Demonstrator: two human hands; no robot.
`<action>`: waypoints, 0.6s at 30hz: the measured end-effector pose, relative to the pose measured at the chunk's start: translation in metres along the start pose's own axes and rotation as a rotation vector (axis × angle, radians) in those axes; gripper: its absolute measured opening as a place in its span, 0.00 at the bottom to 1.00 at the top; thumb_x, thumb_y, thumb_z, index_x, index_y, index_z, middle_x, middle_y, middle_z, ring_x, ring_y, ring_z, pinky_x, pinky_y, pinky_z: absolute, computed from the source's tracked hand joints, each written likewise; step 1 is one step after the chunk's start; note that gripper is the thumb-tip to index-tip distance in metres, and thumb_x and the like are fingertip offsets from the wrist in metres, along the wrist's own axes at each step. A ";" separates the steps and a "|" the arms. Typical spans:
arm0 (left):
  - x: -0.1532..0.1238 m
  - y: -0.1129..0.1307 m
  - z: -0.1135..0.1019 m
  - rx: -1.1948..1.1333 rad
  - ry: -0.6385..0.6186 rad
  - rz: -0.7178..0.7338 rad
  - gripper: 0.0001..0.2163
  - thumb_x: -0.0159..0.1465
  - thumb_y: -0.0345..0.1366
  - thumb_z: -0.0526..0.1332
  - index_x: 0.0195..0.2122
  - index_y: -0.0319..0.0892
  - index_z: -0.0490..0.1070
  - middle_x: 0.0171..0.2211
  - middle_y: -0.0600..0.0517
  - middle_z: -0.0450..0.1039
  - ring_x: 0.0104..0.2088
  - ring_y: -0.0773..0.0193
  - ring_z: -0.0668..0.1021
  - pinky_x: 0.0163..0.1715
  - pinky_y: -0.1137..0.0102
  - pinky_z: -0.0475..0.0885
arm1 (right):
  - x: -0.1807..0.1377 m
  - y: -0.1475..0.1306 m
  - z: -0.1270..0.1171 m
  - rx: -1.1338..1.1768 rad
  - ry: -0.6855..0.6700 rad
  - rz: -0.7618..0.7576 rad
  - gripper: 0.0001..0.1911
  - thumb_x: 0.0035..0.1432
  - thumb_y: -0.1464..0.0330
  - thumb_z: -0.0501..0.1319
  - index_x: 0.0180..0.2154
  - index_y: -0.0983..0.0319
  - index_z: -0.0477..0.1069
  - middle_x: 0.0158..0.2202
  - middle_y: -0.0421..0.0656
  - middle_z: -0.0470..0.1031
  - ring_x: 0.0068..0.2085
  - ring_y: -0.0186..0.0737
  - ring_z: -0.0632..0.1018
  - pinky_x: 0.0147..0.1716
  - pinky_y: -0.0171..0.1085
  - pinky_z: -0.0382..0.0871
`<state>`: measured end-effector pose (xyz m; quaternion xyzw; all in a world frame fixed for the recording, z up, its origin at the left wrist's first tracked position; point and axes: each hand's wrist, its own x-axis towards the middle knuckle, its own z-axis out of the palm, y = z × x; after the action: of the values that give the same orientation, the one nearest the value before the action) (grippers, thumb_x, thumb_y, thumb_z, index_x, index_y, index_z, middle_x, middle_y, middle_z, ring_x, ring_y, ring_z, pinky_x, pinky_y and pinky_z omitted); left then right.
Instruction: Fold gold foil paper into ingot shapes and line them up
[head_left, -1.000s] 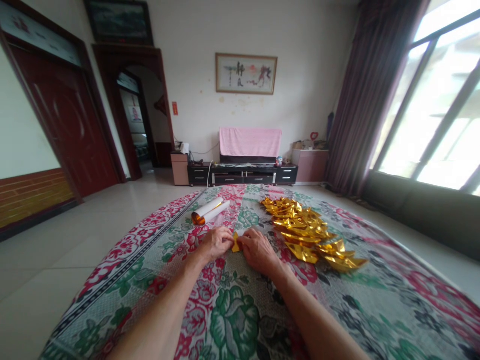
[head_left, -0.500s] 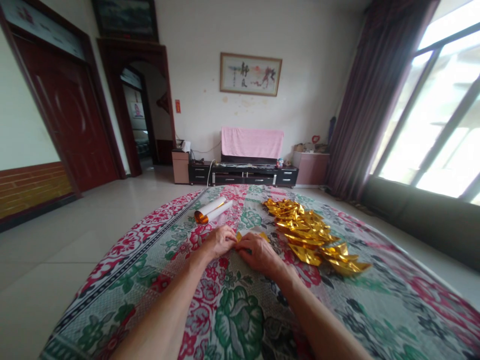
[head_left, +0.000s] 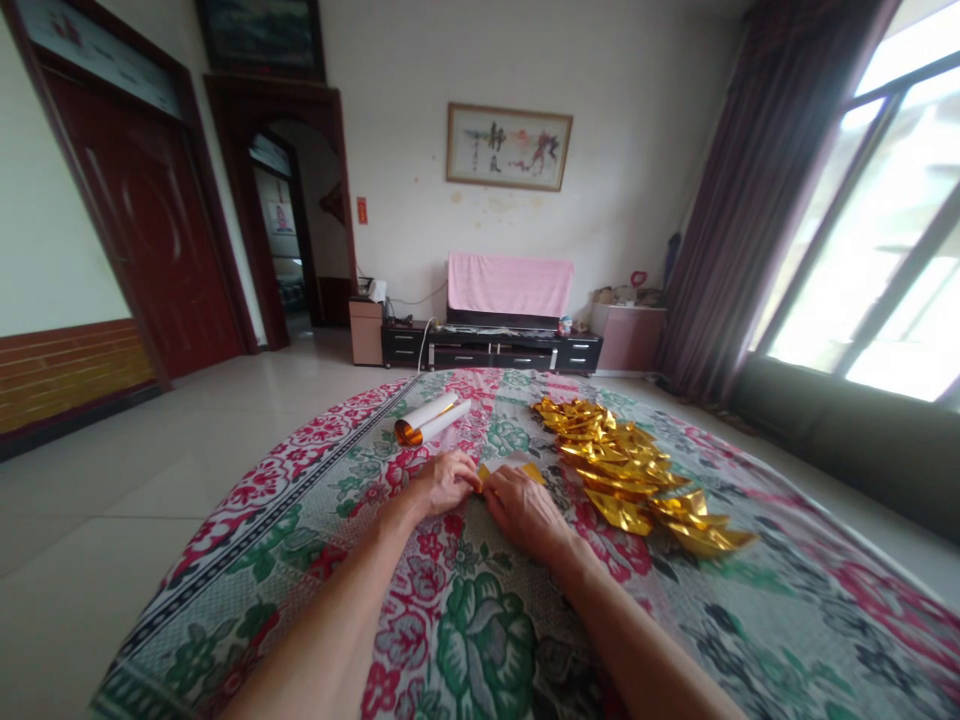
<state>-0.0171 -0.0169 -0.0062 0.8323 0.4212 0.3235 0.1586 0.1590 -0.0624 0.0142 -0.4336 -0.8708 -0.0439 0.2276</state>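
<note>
Both of my hands meet over a sheet of gold foil paper on the flowered tablecloth; white and gold parts of it show past my knuckles. My left hand pinches its near left edge, fingers closed. Close beside it, my right hand has its fingers curled down on the same paper, covering most of it. To the right lies a pile of folded gold paper ingots. Beyond my left hand rests a loose roll of gold foil paper, its white back outward.
Past the table's far edge stands a low black TV cabinet, with a pink cloth draped over the screen on it. A purple curtain hangs by the window at right. A dark red door is at left.
The view has shifted slightly, so everything sits a little further right. My fingers have drawn slightly apart along the paper's near edge, and both hands stay on it.
</note>
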 end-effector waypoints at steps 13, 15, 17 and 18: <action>0.000 0.019 0.001 0.104 -0.018 0.200 0.11 0.53 0.28 0.56 0.27 0.45 0.78 0.34 0.53 0.76 0.36 0.65 0.75 0.41 0.71 0.69 | -0.008 0.018 0.001 0.231 0.157 0.004 0.09 0.53 0.76 0.52 0.25 0.64 0.68 0.26 0.42 0.69 0.30 0.33 0.69 0.31 0.31 0.60; 0.000 0.020 0.001 0.083 -0.039 0.216 0.12 0.53 0.27 0.55 0.27 0.45 0.78 0.32 0.53 0.77 0.35 0.66 0.76 0.39 0.72 0.70 | -0.007 0.018 0.003 0.229 0.166 0.026 0.09 0.54 0.75 0.52 0.24 0.63 0.68 0.26 0.42 0.68 0.30 0.33 0.69 0.30 0.31 0.60; 0.000 0.020 0.001 0.074 -0.044 0.215 0.12 0.53 0.27 0.55 0.26 0.45 0.78 0.31 0.53 0.77 0.34 0.66 0.76 0.38 0.73 0.70 | -0.005 0.018 0.006 0.224 0.166 0.044 0.10 0.54 0.75 0.53 0.24 0.63 0.68 0.26 0.42 0.68 0.31 0.33 0.69 0.30 0.31 0.59; 0.000 0.020 0.001 0.075 -0.040 0.211 0.12 0.53 0.27 0.55 0.26 0.44 0.78 0.30 0.53 0.77 0.33 0.66 0.76 0.37 0.73 0.70 | -0.004 0.018 0.007 0.221 0.161 0.048 0.10 0.55 0.75 0.53 0.24 0.63 0.68 0.26 0.42 0.68 0.31 0.33 0.69 0.31 0.30 0.59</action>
<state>-0.0045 -0.0286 0.0038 0.8836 0.3398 0.3060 0.1009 0.1731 -0.0525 0.0039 -0.4216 -0.8386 0.0228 0.3442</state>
